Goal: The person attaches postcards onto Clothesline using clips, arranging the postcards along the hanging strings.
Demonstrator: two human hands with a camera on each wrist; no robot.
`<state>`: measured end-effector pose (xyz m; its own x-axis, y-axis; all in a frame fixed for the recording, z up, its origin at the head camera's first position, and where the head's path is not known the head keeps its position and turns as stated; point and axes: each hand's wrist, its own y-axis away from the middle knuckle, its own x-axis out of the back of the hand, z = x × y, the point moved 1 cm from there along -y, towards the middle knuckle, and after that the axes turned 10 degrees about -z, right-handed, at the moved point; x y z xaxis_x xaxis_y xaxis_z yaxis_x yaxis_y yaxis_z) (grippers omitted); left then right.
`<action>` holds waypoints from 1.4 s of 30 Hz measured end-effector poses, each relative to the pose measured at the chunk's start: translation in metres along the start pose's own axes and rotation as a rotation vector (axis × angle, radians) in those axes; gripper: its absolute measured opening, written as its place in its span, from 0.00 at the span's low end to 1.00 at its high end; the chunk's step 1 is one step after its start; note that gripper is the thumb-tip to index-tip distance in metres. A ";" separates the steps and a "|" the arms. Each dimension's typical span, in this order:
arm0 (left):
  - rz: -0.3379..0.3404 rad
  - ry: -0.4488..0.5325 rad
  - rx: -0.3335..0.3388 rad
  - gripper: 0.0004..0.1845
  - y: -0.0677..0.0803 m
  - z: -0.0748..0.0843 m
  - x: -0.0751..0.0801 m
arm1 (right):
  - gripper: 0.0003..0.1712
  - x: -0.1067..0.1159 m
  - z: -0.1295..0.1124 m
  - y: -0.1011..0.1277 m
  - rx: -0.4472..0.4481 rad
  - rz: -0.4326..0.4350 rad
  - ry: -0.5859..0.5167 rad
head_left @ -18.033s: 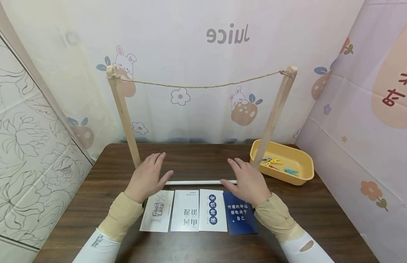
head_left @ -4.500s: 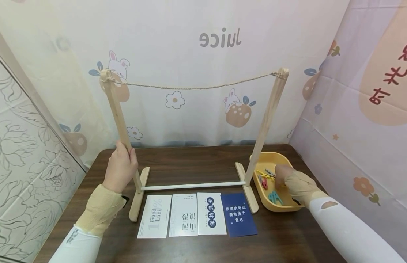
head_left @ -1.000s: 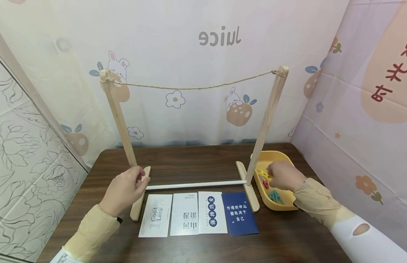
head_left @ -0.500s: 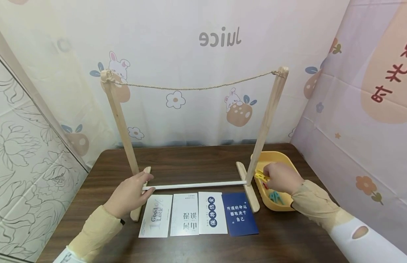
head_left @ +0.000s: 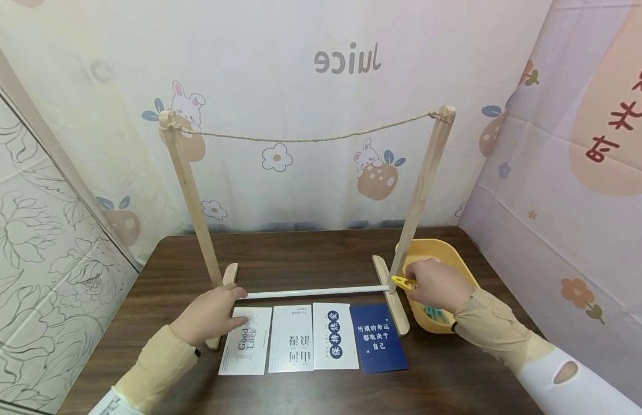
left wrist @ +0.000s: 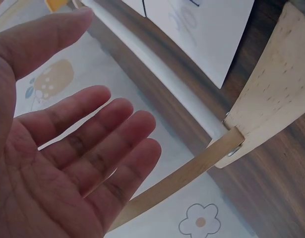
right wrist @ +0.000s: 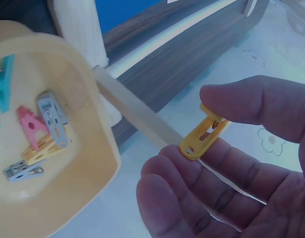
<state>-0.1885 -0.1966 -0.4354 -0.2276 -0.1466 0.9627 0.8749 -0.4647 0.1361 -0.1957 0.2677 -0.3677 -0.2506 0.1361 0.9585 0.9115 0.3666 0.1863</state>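
Observation:
My right hand [head_left: 436, 282] pinches a yellow clothespin [head_left: 402, 282] between thumb and fingers, just above the yellow tub's [head_left: 458, 260] near rim; the clothespin [right wrist: 204, 134] shows clearly in the right wrist view. The tub [right wrist: 95, 148] holds several more pegs, pink, grey, yellow and teal. My left hand [head_left: 213, 312] hovers with straight fingers over the left end of the white crossbar [head_left: 315, 292], touching the "Good Luck" card [head_left: 246, 341]. Its empty palm [left wrist: 58, 163] faces the left wrist camera. The wooden frame [head_left: 423, 184] carries a twine line [head_left: 305, 138] between its posts.
Four cards lie in a row at the frame's foot: the Good Luck card, two white ones [head_left: 291, 338] [head_left: 334, 335] and a dark blue one [head_left: 376, 338]. The dark wooden table [head_left: 310, 253] is boxed in by patterned curtains on three sides.
My right hand lifted the yellow clothespin out of the tub and moved left toward the right post. My left hand, off the left post, has slid down onto the Good Luck card.

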 end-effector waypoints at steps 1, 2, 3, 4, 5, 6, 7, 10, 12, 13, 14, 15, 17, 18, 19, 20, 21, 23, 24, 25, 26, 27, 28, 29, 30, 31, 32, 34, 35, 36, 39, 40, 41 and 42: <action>-0.015 0.000 0.005 0.26 -0.001 0.000 -0.002 | 0.06 0.000 -0.002 0.000 -0.005 0.001 0.002; -0.028 0.001 0.009 0.27 -0.002 -0.001 -0.005 | 0.06 0.000 -0.003 0.000 -0.003 0.001 0.004; -0.043 0.006 0.015 0.27 -0.002 -0.001 -0.006 | 0.07 0.000 -0.005 0.000 -0.003 0.002 0.002; -0.054 0.010 0.024 0.27 -0.003 -0.001 -0.008 | 0.07 -0.001 -0.006 0.000 -0.004 0.004 0.004; -0.065 0.011 0.031 0.27 -0.004 -0.001 -0.009 | 0.08 -0.001 -0.008 0.000 -0.004 0.007 0.005; -0.073 0.008 0.035 0.27 -0.004 -0.001 -0.010 | 0.09 -0.001 -0.009 0.000 -0.002 0.012 0.007; -0.079 0.005 0.036 0.27 -0.005 -0.001 -0.012 | 0.09 -0.001 -0.009 -0.001 -0.003 0.013 0.006; -0.089 -0.012 0.038 0.28 -0.007 -0.002 -0.014 | 0.09 -0.001 -0.012 -0.001 -0.003 0.022 0.013; -0.096 -0.020 0.037 0.29 -0.007 -0.002 -0.015 | 0.09 -0.001 -0.015 -0.001 -0.001 0.028 0.018; -0.103 -0.018 0.038 0.29 -0.008 -0.003 -0.016 | 0.09 0.000 -0.016 -0.001 -0.003 0.028 0.018; -0.110 -0.017 0.040 0.29 -0.008 -0.003 -0.017 | 0.09 0.000 -0.018 -0.001 -0.004 0.029 0.020; -0.116 -0.016 0.040 0.29 -0.009 -0.004 -0.018 | 0.09 0.000 -0.019 -0.001 -0.004 0.030 0.019; -0.126 -0.017 0.036 0.29 -0.010 -0.004 -0.019 | 0.09 0.000 -0.022 -0.001 -0.004 0.034 0.015; -0.131 -0.015 0.034 0.28 -0.010 -0.005 -0.020 | 0.10 -0.001 -0.023 -0.001 -0.002 0.038 0.015; -0.136 -0.012 0.032 0.28 -0.011 -0.005 -0.020 | 0.10 -0.001 -0.024 -0.001 0.003 0.042 0.017; -0.139 -0.011 0.031 0.28 -0.011 -0.005 -0.021 | 0.10 -0.001 -0.025 -0.002 0.008 0.047 0.023; -0.141 -0.010 0.027 0.28 -0.012 -0.006 -0.022 | 0.10 -0.002 -0.026 -0.002 0.012 0.050 0.027; -0.147 -0.007 0.023 0.29 -0.013 -0.006 -0.023 | 0.11 -0.003 -0.029 -0.003 0.016 0.051 0.028; -0.151 -0.008 0.024 0.30 -0.014 -0.007 -0.024 | 0.11 -0.004 -0.030 -0.003 0.018 0.050 0.029; -0.152 -0.011 0.024 0.32 -0.015 -0.007 -0.025 | 0.12 -0.004 -0.031 -0.004 0.020 0.047 0.030; -0.156 -0.013 0.028 0.33 -0.015 -0.008 -0.025 | 0.12 -0.004 -0.032 -0.004 0.018 0.043 0.030; -0.157 -0.017 0.032 0.34 -0.015 -0.008 -0.026 | 0.13 -0.005 -0.032 -0.005 0.017 0.039 0.027; -0.161 -0.021 0.040 0.35 -0.016 -0.008 -0.026 | 0.14 -0.005 -0.033 -0.005 0.017 0.036 0.024; -0.164 -0.023 0.047 0.35 -0.016 -0.008 -0.026 | 0.15 -0.005 -0.034 -0.006 0.017 0.035 0.025; -0.166 -0.027 0.054 0.36 -0.017 -0.008 -0.026 | 0.16 -0.005 -0.034 -0.006 0.020 0.035 0.027; -0.170 -0.028 0.058 0.37 -0.017 -0.008 -0.026 | 0.16 -0.006 -0.034 -0.006 0.021 0.037 0.031; -0.175 -0.026 0.062 0.37 -0.017 -0.008 -0.026 | 0.16 -0.006 -0.035 -0.007 0.022 0.038 0.032; -0.183 -0.028 0.062 0.37 -0.018 -0.007 -0.026 | 0.16 -0.006 -0.036 -0.007 0.032 0.045 0.038; -0.184 -0.028 0.059 0.37 -0.018 -0.007 -0.025 | 0.17 -0.007 -0.036 -0.008 0.038 0.049 0.042; -0.187 -0.030 0.057 0.36 -0.018 -0.007 -0.026 | 0.16 -0.007 -0.037 -0.008 0.044 0.053 0.043; -0.186 -0.040 0.055 0.36 -0.019 -0.007 -0.028 | 0.16 -0.007 -0.038 -0.008 0.064 0.075 0.050; -0.184 -0.043 0.055 0.37 -0.019 -0.007 -0.030 | 0.16 -0.007 -0.039 -0.009 0.069 0.082 0.048; -0.184 -0.044 0.059 0.37 -0.020 -0.008 -0.031 | 0.17 -0.006 -0.039 -0.009 0.070 0.087 0.040; -0.185 -0.047 0.063 0.38 -0.021 -0.008 -0.032 | 0.17 -0.006 -0.040 -0.009 0.070 0.089 0.033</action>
<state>-0.2026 -0.1895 -0.4713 -0.3684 -0.0221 0.9294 0.8451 -0.4245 0.3249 -0.1893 0.2266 -0.3666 -0.1575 0.1415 0.9773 0.9044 0.4181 0.0852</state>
